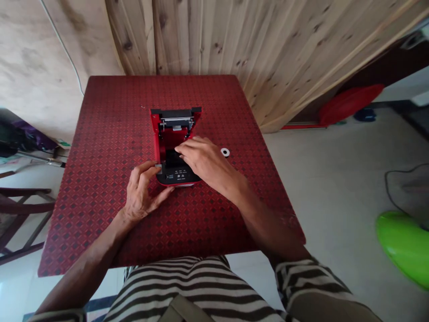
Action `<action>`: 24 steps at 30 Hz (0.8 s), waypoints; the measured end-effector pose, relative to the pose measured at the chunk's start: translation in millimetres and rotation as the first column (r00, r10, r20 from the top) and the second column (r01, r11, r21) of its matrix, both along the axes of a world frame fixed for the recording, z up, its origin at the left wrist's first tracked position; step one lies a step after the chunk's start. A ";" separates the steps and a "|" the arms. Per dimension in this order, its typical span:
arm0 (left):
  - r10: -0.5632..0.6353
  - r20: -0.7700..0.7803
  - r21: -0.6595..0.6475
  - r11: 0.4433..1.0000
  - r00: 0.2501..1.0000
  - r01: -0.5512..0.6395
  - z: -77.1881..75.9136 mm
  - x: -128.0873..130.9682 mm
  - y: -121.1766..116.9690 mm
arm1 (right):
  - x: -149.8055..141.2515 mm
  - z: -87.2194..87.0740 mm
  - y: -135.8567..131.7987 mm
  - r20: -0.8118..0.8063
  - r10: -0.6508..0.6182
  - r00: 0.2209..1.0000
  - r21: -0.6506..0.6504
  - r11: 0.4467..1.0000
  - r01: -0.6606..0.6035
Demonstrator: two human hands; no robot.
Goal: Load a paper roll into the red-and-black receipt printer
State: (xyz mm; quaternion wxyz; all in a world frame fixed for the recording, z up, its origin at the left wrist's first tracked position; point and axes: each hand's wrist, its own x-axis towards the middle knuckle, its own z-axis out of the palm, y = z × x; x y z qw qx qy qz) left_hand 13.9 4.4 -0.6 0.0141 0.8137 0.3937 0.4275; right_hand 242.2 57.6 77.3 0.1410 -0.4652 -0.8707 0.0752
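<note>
nearest you, your striped clothing [187, 286] fills the space on your side of the small red-and-black printer [181, 175]. your left hand [142, 188] holds the printer's near left corner, thumb set apart at its front edge, fingertips on a small grey piece [158, 168] at its left edge. your right hand [203, 156] reaches over the printer's right side, fingers bunched narrowly above its black bay [171, 157]; you can't tell from here whether they pinch anything. the printer sits upright on the red patterned table [110, 105], and its lid [176, 120] stands raised at the back. just right of the printer, apart from your hand, is a small white roll [225, 152] with a dark centre. well left of the printer is a wooden chair [20, 203]; beyond the printer rises a knotty plank wall [208, 40].
</note>
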 end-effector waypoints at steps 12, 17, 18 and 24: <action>-0.003 -0.059 0.002 1.000 0.998 0.003 0.7 0.4 0.5 | -29.3 13.5 38.6 0.332 0.135 0.934 -0.264 0.963 -0.045; -0.010 -0.046 -0.016 1.000 0.999 0.010 0.5 -0.5 0.4 | -22.6 14.9 37.7 0.287 0.125 0.950 -0.200 0.977 -0.068; -0.014 -0.042 -0.020 1.000 0.999 0.013 0.3 -0.7 0.4 | -21.0 15.5 35.7 0.272 0.112 0.956 -0.181 0.982 -0.063; -0.015 -0.034 -0.019 1.000 0.999 0.015 0.4 -1.8 1.8 | -14.1 12.3 20.5 0.172 0.029 0.985 -0.065 0.998 -0.018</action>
